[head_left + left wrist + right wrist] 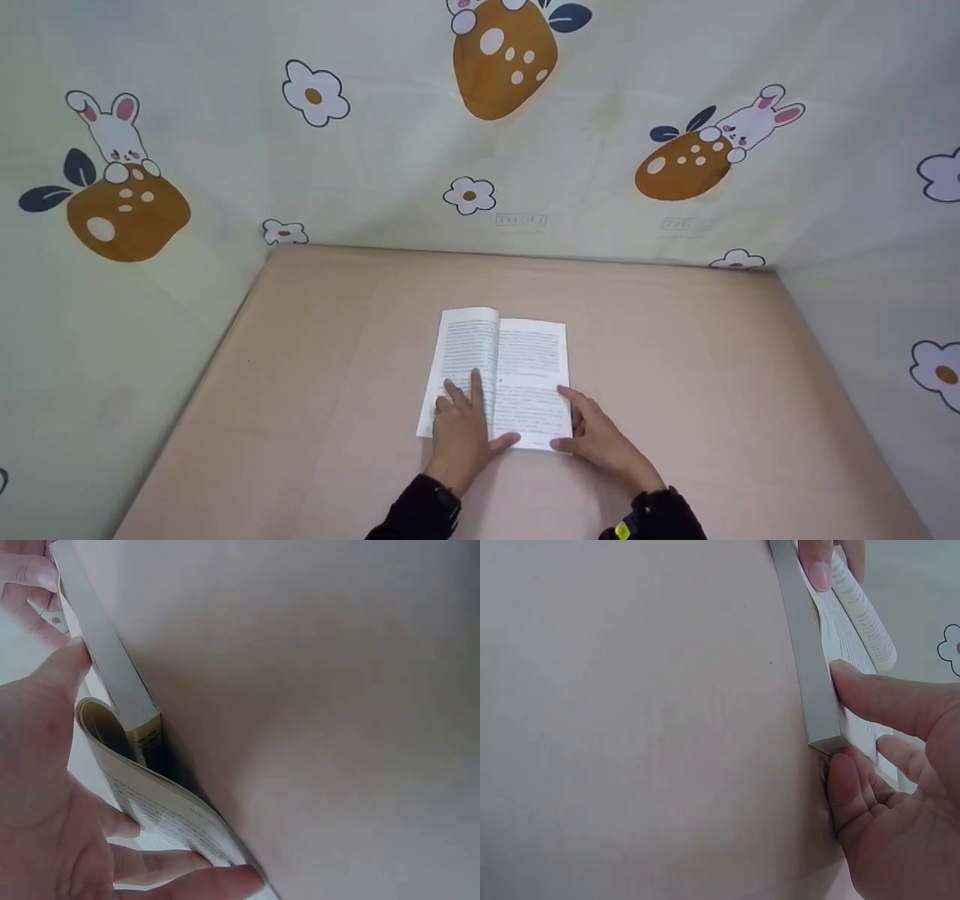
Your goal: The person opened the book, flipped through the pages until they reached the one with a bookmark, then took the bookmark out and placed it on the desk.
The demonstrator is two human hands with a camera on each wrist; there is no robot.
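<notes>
An open book (531, 375) with printed pages lies on the table, its thin left part curving up at the fold and its right part forming a thick block. Across the left page rests my left hand (459, 435), fingers spread and mostly straight, its thumb reaching over the fold onto the lower right page. My right hand (604, 442) holds the book's right edge near the lower corner. In the right wrist view its thumb (889, 701) lies on the page, and other fingers curl against the side of the page block (810, 675).
A pinkish-beige cloth (337, 360) covers the table. Around its back and sides hang pale curtains (390, 135) printed with rabbits, brown fruit and flowers. Both wrists are in dark sleeves (424, 510), the right one bearing a small yellow patch (622, 531).
</notes>
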